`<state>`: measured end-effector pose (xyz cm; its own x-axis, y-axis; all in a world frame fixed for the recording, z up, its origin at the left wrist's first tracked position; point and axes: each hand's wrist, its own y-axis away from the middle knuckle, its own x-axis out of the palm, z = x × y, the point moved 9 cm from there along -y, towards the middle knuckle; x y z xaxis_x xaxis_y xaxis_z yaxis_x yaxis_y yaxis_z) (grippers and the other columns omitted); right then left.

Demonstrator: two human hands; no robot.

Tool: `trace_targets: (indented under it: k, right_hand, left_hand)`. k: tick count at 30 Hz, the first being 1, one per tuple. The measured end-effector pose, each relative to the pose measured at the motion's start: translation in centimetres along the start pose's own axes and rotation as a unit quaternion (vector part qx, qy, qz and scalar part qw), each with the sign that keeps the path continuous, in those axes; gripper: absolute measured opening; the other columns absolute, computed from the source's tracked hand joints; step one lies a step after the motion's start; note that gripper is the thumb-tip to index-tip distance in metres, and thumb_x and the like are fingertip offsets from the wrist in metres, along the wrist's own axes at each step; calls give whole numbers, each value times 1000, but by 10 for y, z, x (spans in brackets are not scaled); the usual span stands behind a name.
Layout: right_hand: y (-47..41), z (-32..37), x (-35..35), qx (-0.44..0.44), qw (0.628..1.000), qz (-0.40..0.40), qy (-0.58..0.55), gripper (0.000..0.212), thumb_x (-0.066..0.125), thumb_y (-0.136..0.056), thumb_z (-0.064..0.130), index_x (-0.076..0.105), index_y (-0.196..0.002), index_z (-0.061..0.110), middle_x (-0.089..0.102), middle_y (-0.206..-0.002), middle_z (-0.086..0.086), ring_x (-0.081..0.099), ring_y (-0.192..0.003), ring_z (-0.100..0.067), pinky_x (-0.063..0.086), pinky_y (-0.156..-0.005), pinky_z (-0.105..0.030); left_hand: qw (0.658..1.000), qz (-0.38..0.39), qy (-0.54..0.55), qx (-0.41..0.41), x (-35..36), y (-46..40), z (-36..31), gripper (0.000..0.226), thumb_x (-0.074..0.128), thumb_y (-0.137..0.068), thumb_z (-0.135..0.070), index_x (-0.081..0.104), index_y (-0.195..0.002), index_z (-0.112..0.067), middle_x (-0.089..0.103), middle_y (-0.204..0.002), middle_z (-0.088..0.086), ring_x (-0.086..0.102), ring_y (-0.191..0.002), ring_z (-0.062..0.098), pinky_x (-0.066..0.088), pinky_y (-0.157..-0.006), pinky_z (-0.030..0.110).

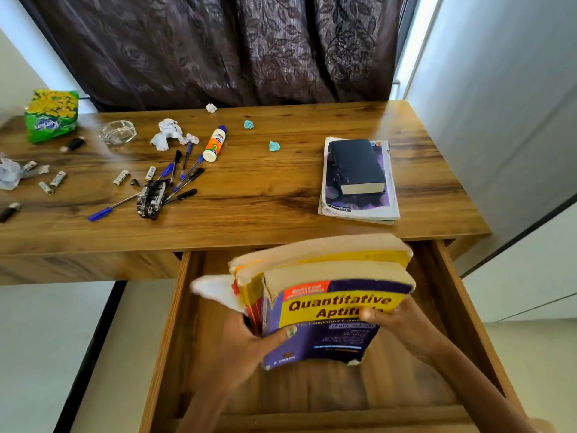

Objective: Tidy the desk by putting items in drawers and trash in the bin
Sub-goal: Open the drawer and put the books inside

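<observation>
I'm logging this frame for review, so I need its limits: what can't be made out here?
All in the head view:
- Book title: the right hand covers the end of "Aptitude".
- Second book behind it: cover hidden by the front one.
- Drawer floor: partly hidden by the books and the left hand.
- Batteries: labels too small.
- Crumpled item: cut by the left edge.

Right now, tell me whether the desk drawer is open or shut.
Open. The drawer is pulled well out from under the desk, its wooden bottom showing, and both hands hold a stack of books over it.
</observation>
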<state>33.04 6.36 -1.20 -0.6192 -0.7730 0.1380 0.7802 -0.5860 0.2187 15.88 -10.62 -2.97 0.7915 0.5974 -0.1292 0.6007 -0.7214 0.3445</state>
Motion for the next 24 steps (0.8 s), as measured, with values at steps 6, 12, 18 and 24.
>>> trace_targets:
  k: [6,12,18,24]
  right_hand:
    - [5,-17,5,10,998,13,65,79,84,-59,38,48,-126,15,65,-120,-1,62,-112,-17,54,-89,-33]
    - [-1,-23,0,-3,995,-20,97,65,81,-59,34,54,-117,22,69,-113,6,65,-105,-13,56,-81,-26]
    - [4,-25,-11,22,997,-9,75,69,79,-63,43,49,-119,17,69,-111,-1,67,-102,-19,57,-77,-28]
    - [11,-49,-38,91,993,-45,59,58,70,-71,49,52,-117,19,72,-104,-1,70,-93,-20,56,-68,-23]
  left_hand:
    - [1000,10,0,12,8,-9,10,46,75,-72,2,52,-102,-25,66,-101,-3,66,-96,12,56,-78,25]
    - [999,-29,23,-20,4,-9,38,108,85,-29,-66,50,-116,-15,67,-105,2,67,-95,17,57,-71,22]
    - [998,0,28,-49,21,-5,51,81,89,-49,-48,56,-116,-17,73,-103,2,71,-91,21,59,-77,41]
    - [994,68,-18,-78,58,-18,54,49,76,-67,-41,57,-111,-28,71,-103,-9,70,-86,8,58,-71,27]
